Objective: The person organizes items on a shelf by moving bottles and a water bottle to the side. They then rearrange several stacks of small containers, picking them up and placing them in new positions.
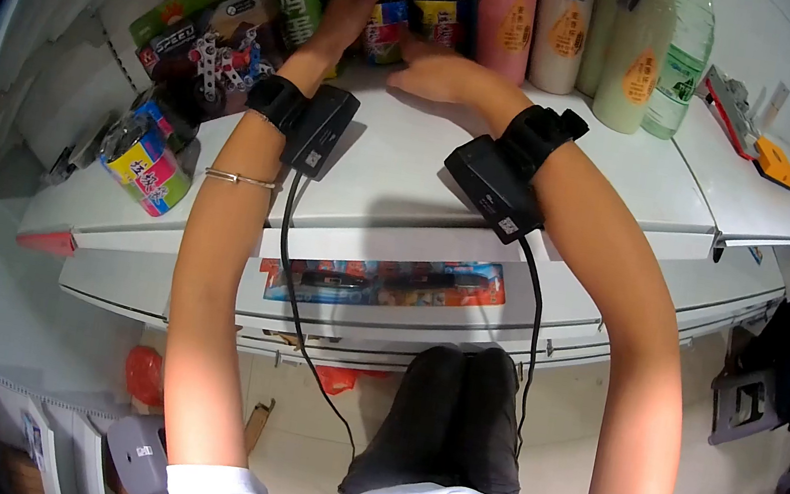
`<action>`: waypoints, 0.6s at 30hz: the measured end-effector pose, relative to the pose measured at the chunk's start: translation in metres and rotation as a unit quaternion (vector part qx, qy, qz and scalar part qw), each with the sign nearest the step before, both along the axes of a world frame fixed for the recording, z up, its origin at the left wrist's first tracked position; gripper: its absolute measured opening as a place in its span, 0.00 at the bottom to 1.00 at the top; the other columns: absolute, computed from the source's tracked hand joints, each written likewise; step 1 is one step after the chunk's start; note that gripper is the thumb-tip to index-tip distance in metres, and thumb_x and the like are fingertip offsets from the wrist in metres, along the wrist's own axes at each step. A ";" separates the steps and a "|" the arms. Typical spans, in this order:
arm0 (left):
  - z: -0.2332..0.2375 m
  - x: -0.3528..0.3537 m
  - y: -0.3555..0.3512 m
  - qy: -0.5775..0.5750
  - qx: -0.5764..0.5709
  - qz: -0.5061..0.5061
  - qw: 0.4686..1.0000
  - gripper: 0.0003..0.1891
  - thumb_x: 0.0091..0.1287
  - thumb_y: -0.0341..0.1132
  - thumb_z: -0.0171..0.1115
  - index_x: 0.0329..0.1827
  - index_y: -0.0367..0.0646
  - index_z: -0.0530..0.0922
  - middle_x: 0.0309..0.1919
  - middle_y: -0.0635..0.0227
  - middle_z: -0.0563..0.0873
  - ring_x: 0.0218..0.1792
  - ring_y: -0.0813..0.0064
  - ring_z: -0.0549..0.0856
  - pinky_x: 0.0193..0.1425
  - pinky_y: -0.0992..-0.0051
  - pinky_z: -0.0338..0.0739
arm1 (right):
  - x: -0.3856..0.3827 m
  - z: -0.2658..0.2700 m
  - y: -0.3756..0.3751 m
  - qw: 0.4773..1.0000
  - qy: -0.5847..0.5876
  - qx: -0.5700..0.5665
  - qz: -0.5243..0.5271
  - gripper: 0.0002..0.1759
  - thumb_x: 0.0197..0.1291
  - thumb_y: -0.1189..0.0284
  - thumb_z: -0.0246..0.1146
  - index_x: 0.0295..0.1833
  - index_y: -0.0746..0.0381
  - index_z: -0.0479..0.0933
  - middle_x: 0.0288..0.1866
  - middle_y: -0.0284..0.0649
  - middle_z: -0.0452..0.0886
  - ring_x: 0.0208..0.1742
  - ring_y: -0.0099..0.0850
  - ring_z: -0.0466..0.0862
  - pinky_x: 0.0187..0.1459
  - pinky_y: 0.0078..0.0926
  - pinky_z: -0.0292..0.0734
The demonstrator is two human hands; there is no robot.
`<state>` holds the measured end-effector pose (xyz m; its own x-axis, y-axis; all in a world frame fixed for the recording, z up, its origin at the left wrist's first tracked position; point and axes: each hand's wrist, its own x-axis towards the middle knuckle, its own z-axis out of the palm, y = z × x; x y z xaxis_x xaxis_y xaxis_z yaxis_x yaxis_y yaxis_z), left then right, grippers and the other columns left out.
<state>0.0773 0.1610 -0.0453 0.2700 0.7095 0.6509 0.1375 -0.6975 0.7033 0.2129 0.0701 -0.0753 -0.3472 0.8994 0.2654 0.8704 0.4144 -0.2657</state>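
Rolls point(385, 35) stacked toward the rear edge of a white shelf point(397, 161), the upper ones cut off by the top of the view, as are several bottles point(504, 25). Both arms extend forward, wrists strapped in black. The left hand point(350, 20) points rearward, its fingers overlapping the stack's left side; the right hand point(442, 74) lies lower, angled inward at the lower rolls, its fingertips hard to make out. The stack thus stands between and just ahead of the hands; whether either grip is clamped cannot be told. A separate roll point(151, 174) stands near the shelf's left front corner.
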 end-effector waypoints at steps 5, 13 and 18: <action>-0.011 0.000 0.022 -0.030 0.015 0.031 0.999 0.24 0.65 0.51 0.55 0.38 0.31 0.76 0.31 0.60 0.83 0.33 0.66 0.80 0.40 0.66 0.71 | -0.004 0.002 0.003 0.998 0.012 -0.005 -0.054 0.41 0.53 0.57 0.56 0.67 0.71 0.54 0.55 0.59 0.72 0.57 0.48 0.74 0.57 0.35 0.69; -0.015 0.006 0.022 -0.073 0.028 0.041 0.996 0.22 0.69 0.46 0.49 0.51 0.31 0.70 0.43 0.50 0.80 0.43 0.55 0.79 0.48 0.65 0.69 | -0.009 0.006 -0.008 0.991 0.026 0.045 -0.121 0.22 0.51 0.63 0.56 0.47 0.67 0.77 0.48 0.54 0.79 0.49 0.47 0.80 0.50 0.39 0.74; -0.015 0.009 0.015 -0.129 0.061 0.018 0.990 0.19 0.70 0.43 0.47 0.54 0.35 0.69 0.47 0.49 0.78 0.47 0.51 0.77 0.51 0.63 0.68 | -0.010 0.002 0.001 0.991 0.040 0.056 -0.113 0.46 0.51 0.59 0.59 0.70 0.67 0.47 0.50 0.60 0.75 0.48 0.49 0.79 0.50 0.38 0.74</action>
<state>0.0863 0.1757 -0.0601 0.0593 0.6277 0.7762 -0.0099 -0.7771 0.6293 0.2026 0.0715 -0.0732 -0.1129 0.9156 0.3858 0.9224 0.2409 -0.3019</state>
